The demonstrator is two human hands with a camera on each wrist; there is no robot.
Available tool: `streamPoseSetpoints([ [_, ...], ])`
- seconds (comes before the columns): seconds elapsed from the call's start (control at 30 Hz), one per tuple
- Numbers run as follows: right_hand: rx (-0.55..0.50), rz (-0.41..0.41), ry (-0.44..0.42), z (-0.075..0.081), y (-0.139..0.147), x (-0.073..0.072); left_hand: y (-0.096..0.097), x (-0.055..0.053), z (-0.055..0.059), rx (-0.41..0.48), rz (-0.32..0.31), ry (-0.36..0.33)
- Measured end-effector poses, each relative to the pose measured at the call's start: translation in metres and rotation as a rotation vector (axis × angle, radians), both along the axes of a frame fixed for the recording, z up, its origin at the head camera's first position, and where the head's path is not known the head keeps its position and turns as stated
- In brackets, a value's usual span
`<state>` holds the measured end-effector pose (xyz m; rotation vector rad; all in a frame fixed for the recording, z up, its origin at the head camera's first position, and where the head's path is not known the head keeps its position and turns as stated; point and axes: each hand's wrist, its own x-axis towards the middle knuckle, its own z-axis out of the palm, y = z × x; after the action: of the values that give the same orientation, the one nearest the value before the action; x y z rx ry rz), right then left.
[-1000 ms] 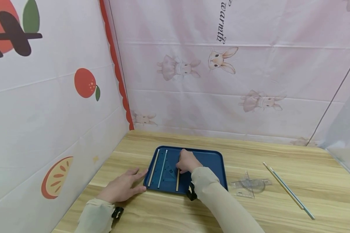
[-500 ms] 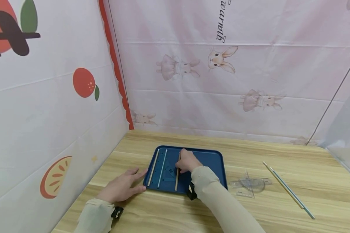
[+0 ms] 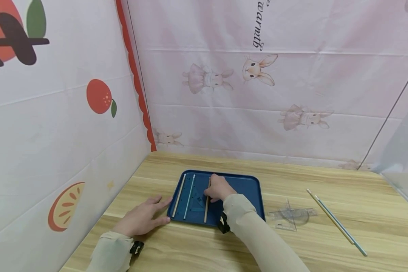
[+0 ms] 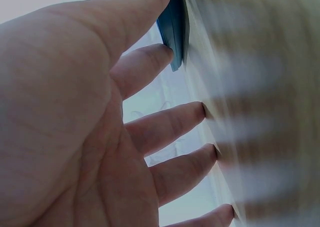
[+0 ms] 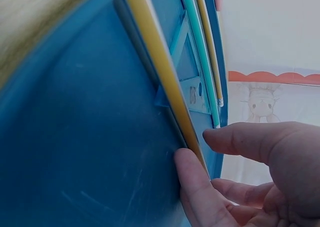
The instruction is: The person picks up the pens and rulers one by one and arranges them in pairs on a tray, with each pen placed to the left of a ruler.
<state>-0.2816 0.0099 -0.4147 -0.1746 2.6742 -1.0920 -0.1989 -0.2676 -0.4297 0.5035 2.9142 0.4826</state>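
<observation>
Pinching a yellow pencil (image 5: pixel 163 62) in the blue tray (image 3: pixel 241 187) with the right hand (image 3: pixel 220 189), hiding its far end in the right wrist view; resting the left hand (image 3: pixel 142 217), spread, against the tray's left edge. Hard to separate on the wooden tabletop (image 3: pixel 285 181): clear overlapping rulers (image 3: pixel 293 215). Cut off at the top: black lettering (image 3: pixel 258 25) on the rabbit-print wall (image 3: pixel 353 87).

The tray (image 3: pixel 243 189) is showing dark blue, one pencil (image 5: pixel 165 67) yellow, another pencil (image 5: pixel 200 52) teal; the worktop (image 3: pixel 176 249) is displaying wood grain.
</observation>
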Motion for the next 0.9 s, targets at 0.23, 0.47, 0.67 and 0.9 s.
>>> streamPoseSetpoints([
  [0.23,-0.001,0.037,0.011,0.002,0.004,0.003,0.0,0.001,0.001,0.005,0.0,-0.009],
  [0.47,0.059,0.066,0.025,0.007,0.011,0.003,-0.001,-0.001,0.0,-0.003,0.001,-0.004],
  [0.67,0.073,0.076,0.031,0.01,0.018,0.003,0.0,-0.001,0.002,0.0,0.001,-0.009],
  [0.9,0.084,0.081,0.029,0.016,0.03,0.002,0.0,-0.001,0.001,-0.004,-0.002,-0.013],
])
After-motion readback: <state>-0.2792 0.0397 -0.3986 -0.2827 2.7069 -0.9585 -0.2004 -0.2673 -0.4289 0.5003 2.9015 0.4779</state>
